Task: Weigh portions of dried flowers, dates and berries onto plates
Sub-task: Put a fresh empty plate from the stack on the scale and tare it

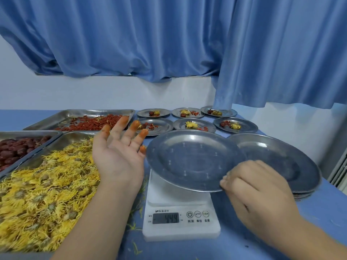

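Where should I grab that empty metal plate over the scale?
Probably its thin rim on the near right, coming from the right: the plate is shallow, overhangs the scale, and the right hand pinches there.

The plate [187, 162] was smooth, dull-shining metal, as was the stack [285, 166] beside it. The trays [78, 112] were glossy metal. The scale [180, 231] was smooth white plastic. The curtain [169, 44] was soft matt cloth; the table [319, 218] looked matt. The flowers [37, 194] looked dry, wiry.

trays [80, 112] crowd the left, filled plates [251, 128] the back; bare table [234, 248] lies open front right.
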A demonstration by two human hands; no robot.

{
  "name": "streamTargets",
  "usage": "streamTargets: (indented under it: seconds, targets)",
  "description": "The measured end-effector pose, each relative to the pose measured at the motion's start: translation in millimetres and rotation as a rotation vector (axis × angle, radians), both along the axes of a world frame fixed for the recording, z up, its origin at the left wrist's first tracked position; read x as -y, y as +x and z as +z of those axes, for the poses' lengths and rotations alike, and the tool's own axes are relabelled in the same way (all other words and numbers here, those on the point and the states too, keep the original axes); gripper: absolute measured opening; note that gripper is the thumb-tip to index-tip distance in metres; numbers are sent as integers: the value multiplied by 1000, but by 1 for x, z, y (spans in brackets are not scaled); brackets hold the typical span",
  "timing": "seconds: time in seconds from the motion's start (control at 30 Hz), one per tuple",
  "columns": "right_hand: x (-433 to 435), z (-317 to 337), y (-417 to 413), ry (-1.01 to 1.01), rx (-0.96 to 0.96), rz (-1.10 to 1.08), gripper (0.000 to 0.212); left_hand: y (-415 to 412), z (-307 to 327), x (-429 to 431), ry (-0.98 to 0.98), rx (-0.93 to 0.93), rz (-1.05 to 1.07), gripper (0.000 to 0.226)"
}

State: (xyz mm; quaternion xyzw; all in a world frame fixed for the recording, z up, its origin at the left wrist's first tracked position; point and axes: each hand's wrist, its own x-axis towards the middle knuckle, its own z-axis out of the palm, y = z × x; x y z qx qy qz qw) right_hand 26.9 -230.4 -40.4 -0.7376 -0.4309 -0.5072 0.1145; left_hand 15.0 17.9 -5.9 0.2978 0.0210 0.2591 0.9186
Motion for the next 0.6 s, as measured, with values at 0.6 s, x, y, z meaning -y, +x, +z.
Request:
streamTargets:
  seconds: [0.6]
  targets:
    - [-22, -20, 8, -171, -123, 18, 20, 0, 2, 1, 131, -51, 39, 37]
